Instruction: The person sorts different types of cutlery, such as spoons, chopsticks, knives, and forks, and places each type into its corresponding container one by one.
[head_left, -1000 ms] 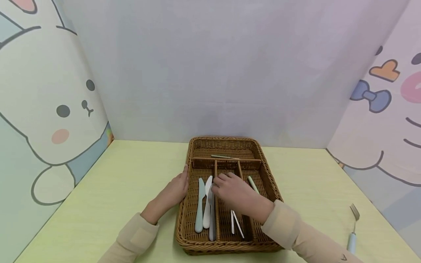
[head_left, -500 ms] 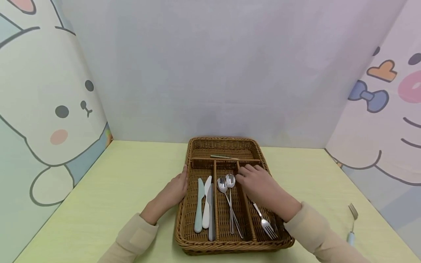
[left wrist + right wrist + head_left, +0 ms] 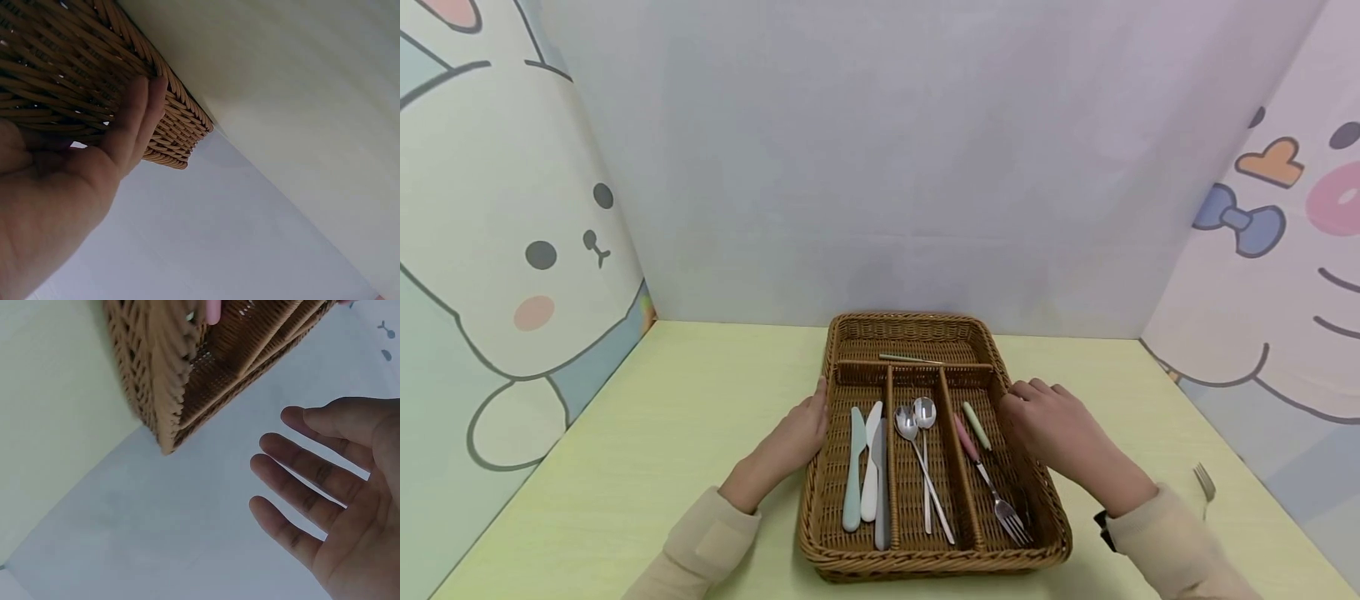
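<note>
A brown wicker cutlery tray (image 3: 910,560) stands in the middle of the head view. My left hand (image 3: 792,435) lies against its left side, and in the left wrist view its fingers (image 3: 128,122) are straight along the woven wall. Over the tray's right rim is my right hand (image 3: 1060,433); the right wrist view shows its fingers (image 3: 287,531) spread, with nothing in them. Nearest to it, in the right compartment, lie a pink-handled fork (image 3: 1000,504) and a light green handle (image 3: 977,427). Two spoons (image 3: 925,412) lie crossed in the middle compartment.
The left compartment holds a mint knife (image 3: 853,492), a white knife (image 3: 870,483) and a grey knife (image 3: 882,500). A thin green-handled utensil (image 3: 910,358) lies at the back divider. Another fork (image 3: 1206,483) rests on the table at the right, partly behind the sleeve.
My right hand has moved right, from above the middle compartment to the tray's right rim, uncovering the spoons and the pink-handled fork. The left hand stays against the tray.
</note>
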`<state>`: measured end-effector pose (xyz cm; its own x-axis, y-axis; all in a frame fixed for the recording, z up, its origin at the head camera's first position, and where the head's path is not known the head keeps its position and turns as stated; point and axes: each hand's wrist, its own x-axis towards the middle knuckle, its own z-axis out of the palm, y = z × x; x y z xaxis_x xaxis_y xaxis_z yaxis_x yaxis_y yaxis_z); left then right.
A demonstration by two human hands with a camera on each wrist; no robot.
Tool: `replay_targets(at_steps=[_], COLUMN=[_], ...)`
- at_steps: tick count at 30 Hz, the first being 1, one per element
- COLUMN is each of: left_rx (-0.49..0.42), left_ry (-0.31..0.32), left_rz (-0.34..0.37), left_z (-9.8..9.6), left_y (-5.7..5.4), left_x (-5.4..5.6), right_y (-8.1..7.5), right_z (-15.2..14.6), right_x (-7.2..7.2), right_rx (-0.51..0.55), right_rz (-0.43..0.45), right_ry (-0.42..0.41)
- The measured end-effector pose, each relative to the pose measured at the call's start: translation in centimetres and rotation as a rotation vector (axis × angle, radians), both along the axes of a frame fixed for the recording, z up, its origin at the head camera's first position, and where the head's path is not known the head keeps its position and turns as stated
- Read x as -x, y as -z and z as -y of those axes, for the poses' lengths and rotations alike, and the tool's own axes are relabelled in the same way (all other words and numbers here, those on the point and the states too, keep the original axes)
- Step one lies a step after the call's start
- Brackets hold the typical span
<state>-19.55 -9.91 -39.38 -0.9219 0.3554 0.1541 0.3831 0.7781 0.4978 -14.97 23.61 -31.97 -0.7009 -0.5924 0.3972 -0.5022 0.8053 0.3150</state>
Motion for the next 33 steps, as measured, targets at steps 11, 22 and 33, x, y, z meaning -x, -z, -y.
replay_targets(at_steps=[11,22,33], left_rx=[-0.015,-0.018,-0.010], left_ry=[0.011,-0.005,-0.009], left_rz=[-0.009,-0.009,-0.008], left_z=[0.0,-0.1,-0.1], left_y=[-0.2,0.0,0.1], left_x=[0.0,0.1,0.2], right_y=[1.2,2.6,4.3], right_z=[-4.5,-8.6,-13.2], right_x=[-1.1,-2.4,-4.2], right_rx=[0.059,0.123,0.163], right_rz=[0.062,0.124,0.312], right_ry=[0.102,0.203,0.377])
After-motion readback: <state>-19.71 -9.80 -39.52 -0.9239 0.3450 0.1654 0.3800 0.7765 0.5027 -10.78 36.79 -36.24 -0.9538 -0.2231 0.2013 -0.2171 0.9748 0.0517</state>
